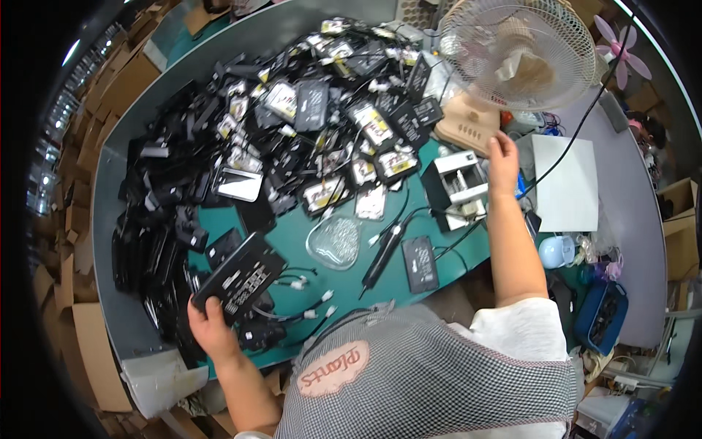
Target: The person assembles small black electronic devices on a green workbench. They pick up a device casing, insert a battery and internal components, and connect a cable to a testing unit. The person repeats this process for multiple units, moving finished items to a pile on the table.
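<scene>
Our left hand point(213, 327) grasps a black boxy device point(243, 279) by its edge — above the near-left corner of the counter point(290, 238). Our right hand point(503, 162) is beside the beige fan base point(462, 121), toward the far-right corner — we cannot tell whether it grips anything.

On the chest of your grey-and-white checked cloth apron point(439, 373), a pinkish oval patch point(335, 368) carries one readable word in reddish letters. The flat black rectangular device point(245, 274) in your left hand point(210, 325) bears white print, too small to read. So does the thin black rectangular box point(420, 265) near the front edge of the green surface point(289, 238). Toward its back edge, white-and-yellow labels point(372, 124) on heaped black boxes point(312, 106) are too small to make out.
</scene>
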Demonstrator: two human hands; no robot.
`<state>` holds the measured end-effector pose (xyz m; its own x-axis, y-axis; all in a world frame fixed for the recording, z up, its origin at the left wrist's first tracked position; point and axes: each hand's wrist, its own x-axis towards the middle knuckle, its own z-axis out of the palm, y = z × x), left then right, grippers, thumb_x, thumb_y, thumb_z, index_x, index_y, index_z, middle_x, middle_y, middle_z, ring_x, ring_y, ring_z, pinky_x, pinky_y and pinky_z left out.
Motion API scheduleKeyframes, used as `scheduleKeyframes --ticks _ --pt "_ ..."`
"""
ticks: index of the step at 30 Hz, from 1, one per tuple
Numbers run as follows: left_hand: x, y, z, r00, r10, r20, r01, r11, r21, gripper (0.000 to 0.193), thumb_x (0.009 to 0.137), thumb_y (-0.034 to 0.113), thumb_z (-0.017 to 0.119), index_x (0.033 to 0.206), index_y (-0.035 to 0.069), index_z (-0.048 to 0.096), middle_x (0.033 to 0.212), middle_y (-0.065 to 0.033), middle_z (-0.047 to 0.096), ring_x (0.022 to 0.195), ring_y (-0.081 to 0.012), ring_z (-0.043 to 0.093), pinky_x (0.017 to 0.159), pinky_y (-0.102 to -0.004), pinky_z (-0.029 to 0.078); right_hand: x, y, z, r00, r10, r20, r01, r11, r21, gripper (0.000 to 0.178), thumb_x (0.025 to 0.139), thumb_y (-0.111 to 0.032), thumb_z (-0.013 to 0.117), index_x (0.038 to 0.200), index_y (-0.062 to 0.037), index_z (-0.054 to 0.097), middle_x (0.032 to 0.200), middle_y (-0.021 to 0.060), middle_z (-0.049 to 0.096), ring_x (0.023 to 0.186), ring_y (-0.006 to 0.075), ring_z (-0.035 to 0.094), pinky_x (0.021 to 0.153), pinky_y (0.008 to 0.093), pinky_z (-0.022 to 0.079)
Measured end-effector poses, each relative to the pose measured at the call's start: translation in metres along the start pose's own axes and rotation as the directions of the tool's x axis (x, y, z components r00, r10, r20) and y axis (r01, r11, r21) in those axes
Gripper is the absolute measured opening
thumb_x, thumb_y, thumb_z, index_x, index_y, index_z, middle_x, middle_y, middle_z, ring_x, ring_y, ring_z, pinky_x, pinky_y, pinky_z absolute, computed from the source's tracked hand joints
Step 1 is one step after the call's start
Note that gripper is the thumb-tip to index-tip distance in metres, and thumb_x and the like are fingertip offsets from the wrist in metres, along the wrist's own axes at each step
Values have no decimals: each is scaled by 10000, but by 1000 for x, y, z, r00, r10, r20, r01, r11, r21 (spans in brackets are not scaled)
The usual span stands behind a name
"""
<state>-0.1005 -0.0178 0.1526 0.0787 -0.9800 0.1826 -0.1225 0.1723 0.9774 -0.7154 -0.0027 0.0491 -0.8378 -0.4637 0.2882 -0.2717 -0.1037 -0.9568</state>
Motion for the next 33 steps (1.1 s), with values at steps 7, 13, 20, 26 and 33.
scheduleKeyframes --ticks 7,13,20,26,33 --pt "16 4 12 989 -97 -113 103 993 50 272 1004 204 559 1169 -12 558 1042 -85 650 886 -133 619 790 -267 507 127 53 -70 875 483 -34 -483 875 -5 503 898 -275 693 1300 -11 545 1180 65 614 1008 143 576 800 266 482" --pt "45 11 50 982 -138 -129 146 988 56 266 1003 202 556 1162 -12 556 1028 -75 647 856 -129 630 751 -269 527 169 171 -77 839 544 -9 -493 754 -433 700 855 -371 708 1403 -1 478 1282 127 609 1088 288 611 881 359 489" --pt "70 16 83 982 -121 -144 159 942 297 295 1006 209 536 1186 -24 552 1037 -59 619 879 -110 574 795 -251 470 205 182 -26 954 299 -34 -259 756 -601 707 734 -373 771 1292 14 575 1242 229 628 1154 324 609 985 373 459" --pt "89 -2 95 973 -176 -148 215 928 306 314 1007 217 530 1206 -25 547 1053 -68 620 888 -114 578 800 -255 474 234 215 -13 910 -89 405 387 537 -750 570 839 -316 709 1329 -71 551 1320 124 598 1252 307 521 1060 400 385" --pt "107 -22 98 970 -209 -120 240 889 390 347 997 239 560 1229 -19 545 1068 -75 637 905 -128 603 812 -271 493 261 232 14 902 -158 401 430 268 -862 535 854 -294 696 1322 -76 558 1326 118 593 1259 310 514 1070 409 374"
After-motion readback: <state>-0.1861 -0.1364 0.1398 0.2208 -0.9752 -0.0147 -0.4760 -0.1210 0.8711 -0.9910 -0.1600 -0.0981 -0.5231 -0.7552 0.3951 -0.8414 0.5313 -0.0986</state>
